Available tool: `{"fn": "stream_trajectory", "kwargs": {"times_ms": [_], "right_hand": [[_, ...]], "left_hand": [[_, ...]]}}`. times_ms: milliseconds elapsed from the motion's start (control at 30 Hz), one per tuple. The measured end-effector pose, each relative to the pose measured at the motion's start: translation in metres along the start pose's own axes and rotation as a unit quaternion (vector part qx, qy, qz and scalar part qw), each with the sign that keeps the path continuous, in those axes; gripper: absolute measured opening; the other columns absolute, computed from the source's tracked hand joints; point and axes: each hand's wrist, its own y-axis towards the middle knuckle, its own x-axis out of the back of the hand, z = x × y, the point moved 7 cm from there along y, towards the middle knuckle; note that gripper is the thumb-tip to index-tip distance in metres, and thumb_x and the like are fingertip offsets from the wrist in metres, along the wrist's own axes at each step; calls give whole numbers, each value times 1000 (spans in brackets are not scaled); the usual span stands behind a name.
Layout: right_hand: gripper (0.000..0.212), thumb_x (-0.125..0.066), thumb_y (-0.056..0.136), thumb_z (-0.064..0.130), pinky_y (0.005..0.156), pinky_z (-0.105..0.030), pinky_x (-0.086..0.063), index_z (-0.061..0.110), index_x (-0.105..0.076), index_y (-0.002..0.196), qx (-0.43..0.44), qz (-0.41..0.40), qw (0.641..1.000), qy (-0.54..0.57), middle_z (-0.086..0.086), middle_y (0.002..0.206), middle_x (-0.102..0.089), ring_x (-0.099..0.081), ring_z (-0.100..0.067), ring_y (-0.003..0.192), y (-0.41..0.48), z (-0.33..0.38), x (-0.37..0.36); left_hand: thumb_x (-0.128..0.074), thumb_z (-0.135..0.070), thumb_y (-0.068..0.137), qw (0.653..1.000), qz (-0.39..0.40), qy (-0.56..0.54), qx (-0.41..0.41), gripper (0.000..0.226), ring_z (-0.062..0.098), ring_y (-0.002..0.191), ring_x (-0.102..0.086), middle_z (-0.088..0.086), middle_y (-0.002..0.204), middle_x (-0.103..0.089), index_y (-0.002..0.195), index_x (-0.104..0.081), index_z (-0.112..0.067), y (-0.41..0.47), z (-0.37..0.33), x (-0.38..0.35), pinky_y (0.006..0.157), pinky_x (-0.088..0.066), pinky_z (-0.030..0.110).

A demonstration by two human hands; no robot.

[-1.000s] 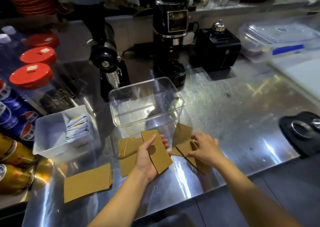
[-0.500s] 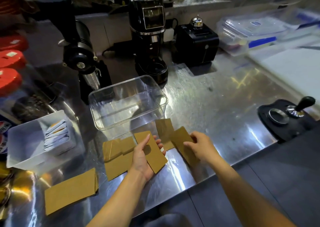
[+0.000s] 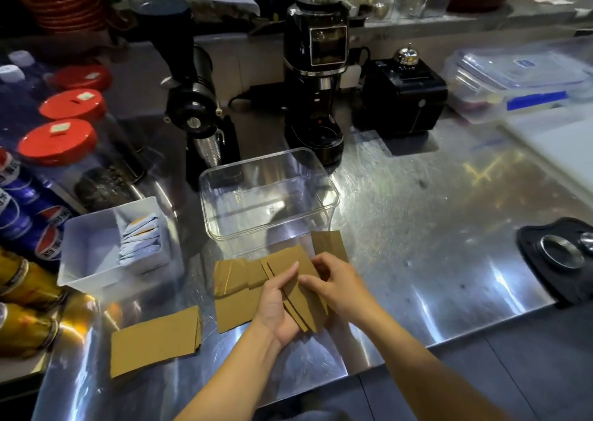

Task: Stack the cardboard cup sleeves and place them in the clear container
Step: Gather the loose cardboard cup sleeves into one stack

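Flat brown cardboard cup sleeves lie on the steel counter in front of an empty clear container (image 3: 332, 197). My left hand (image 3: 274, 305) holds a small stack of sleeves (image 3: 305, 305) from below. My right hand (image 3: 337, 284) presses on the same stack from the right, fingers on its top. A few loose sleeves (image 3: 234, 289) lie just left of my hands, one sleeve (image 3: 329, 242) sits behind my right hand, and a separate pile (image 3: 154, 340) rests at the front left.
A white bin (image 3: 80, 260) with sachets stands left of the container. Two black grinders (image 3: 314, 77) and a black box (image 3: 404, 93) line the back. Red-lidded jars (image 3: 57, 138), bottles and cans crowd the left. A black tamping mat (image 3: 558, 257) lies at right.
My right hand picked a sleeve from the right-hand pile and brought it left onto the stack in my left hand. Both hands are now together on that stack.
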Motion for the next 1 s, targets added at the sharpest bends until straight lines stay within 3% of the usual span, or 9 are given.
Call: {"fn": "stream_trajectory", "kwargs": {"times_ms": [100,233,400,533,700,767,900,1000], "right_hand": [[23,-66,78,38,71,-20,-44,20,-60,92,38,-20,997,-66,5,87,-61,-56,-8,80,5,4,1],[26,-65,80,32,64,-19,-39,12,-61,95,13,-80,994,-76,1,88,-58,-55,-14,81,14,-2,14],[55,-68,75,43,90,-41,-45,6,-53,112,-90,-152,956,-233,-12,113,-57,-52,-29,107,19,-23,34],[77,-70,66,54,96,-44,-36,10,-43,122,-161,-139,921,-326,-12,125,-51,-43,-31,120,19,-35,36],[81,-78,57,48,96,-41,-36,7,-42,117,-199,-116,922,-311,-14,124,-49,-42,-32,118,24,-42,34],[72,-79,59,41,92,-41,-42,7,-45,112,-183,-111,938,-272,-14,119,-49,-46,-32,112,27,-45,33],[25,-67,78,25,74,-36,-46,12,-50,90,-137,-95,970,-177,-10,99,-54,-53,-26,87,29,-51,33],[13,-67,79,16,72,-38,-48,14,-54,77,-135,-76,985,-74,-11,86,-63,-60,-28,80,31,-52,32]], "left_hand": [[-60,-20,74,1000,-5,-13,-18,33,32,80,-69,20,88,-73,96,-69,2,-3,-9,10,81,-55,42],[-60,-21,72,998,-21,-25,-45,26,28,82,-68,16,87,-73,87,-71,-2,-6,-18,19,91,-47,48],[-67,-24,69,996,-36,-48,-72,30,22,70,-63,9,73,-67,92,-68,-6,-8,-25,31,75,-55,44],[-68,-25,68,996,-36,-51,-71,32,22,71,-61,10,76,-66,93,-68,-5,-7,-25,36,72,-55,43],[-69,-25,67,996,-47,-45,-69,34,22,78,-62,11,82,-70,94,-69,-5,-3,-23,37,74,-55,44],[-69,-25,66,996,-50,-42,-68,34,22,78,-62,11,82,-70,93,-68,-5,-2,-23,35,75,-54,43],[-67,-25,66,994,-62,-49,-73,26,21,77,-61,9,78,-70,83,-71,-6,-1,-28,35,77,-50,43],[-66,-24,67,992,-75,-59,-78,23,20,75,-60,8,74,-69,82,-69,-7,-1,-31,37,78,-48,42]]}}
